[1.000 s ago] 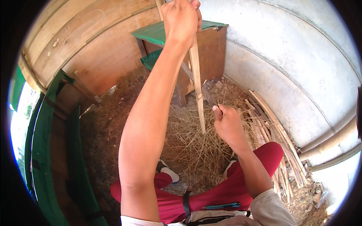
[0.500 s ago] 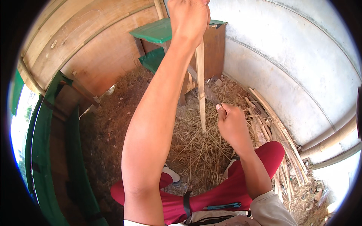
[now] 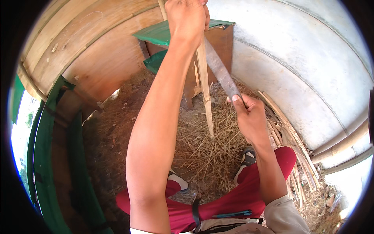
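Observation:
My left hand (image 3: 187, 19) is raised at the top of the view, its fingers closed round a pale bamboo strip (image 3: 203, 70). The strip hangs down at a slight tilt, its narrow lower end over a heap of thin shavings (image 3: 202, 156). In my right hand (image 3: 252, 121) is a machete, gripped with the thumb along it; my fingers hide the handle. Its long grey blade (image 3: 220, 70) slants up and left, the far end close beside the strip just below my left hand. Whether blade and strip touch I cannot tell.
Several split bamboo strips (image 3: 290, 136) lie piled at the right by the pale curved wall (image 3: 296, 50). A wooden box with a green cover (image 3: 156, 33) stands ahead. Green-covered shelving (image 3: 43, 156) runs along the left. My legs (image 3: 230, 199) are bent on either side of the shavings.
My right hand has moved up and right, and the machete blade now points up alongside the strip. My left hand and the strip's top have shifted slightly left.

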Available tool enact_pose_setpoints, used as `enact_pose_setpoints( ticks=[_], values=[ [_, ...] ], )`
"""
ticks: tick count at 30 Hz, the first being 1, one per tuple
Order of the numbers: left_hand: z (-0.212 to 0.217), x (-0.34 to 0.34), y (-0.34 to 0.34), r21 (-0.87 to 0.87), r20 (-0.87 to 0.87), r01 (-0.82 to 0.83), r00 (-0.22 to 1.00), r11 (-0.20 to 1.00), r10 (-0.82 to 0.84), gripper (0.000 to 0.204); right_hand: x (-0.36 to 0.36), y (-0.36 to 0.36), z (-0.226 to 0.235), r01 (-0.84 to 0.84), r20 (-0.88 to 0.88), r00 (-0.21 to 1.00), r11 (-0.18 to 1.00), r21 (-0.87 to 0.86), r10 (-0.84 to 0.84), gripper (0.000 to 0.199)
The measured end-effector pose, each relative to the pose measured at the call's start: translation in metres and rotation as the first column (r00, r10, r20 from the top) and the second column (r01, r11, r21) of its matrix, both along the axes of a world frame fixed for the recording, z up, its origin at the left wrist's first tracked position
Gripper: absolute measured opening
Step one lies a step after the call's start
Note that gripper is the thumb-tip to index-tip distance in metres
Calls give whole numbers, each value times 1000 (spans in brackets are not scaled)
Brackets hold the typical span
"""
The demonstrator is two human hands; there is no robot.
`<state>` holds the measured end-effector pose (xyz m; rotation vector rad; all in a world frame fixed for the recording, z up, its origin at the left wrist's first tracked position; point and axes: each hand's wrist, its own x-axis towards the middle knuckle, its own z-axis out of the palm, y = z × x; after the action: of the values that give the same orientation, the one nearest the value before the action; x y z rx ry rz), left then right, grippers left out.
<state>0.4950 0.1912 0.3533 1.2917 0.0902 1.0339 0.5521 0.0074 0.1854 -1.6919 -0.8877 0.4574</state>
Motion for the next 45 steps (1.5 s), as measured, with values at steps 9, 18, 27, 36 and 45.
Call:
enact_pose_setpoints(
  ticks=[9,18,27,36,45],
  values=[
    [0,0,-24,128,-41,-420,903,898,428,58,-32,3,33,18,325,943,988,156,-68,31],
    [-2,-6,1,117,-10,-408,911,905,412,57,-30,16,-160,94,417,909,965,-244,17,29],
    [-5,-25,0,118,-16,-370,927,921,375,56,-22,-1,-110,-46,252,963,982,-185,93,32],
    [0,-5,-9,119,-68,-386,916,915,395,57,-11,3,-116,-52,132,988,981,-187,77,33],
    [-1,-3,-29,122,-50,-462,881,878,471,55,-29,2,-27,48,322,942,987,153,-96,29]
  ],
)
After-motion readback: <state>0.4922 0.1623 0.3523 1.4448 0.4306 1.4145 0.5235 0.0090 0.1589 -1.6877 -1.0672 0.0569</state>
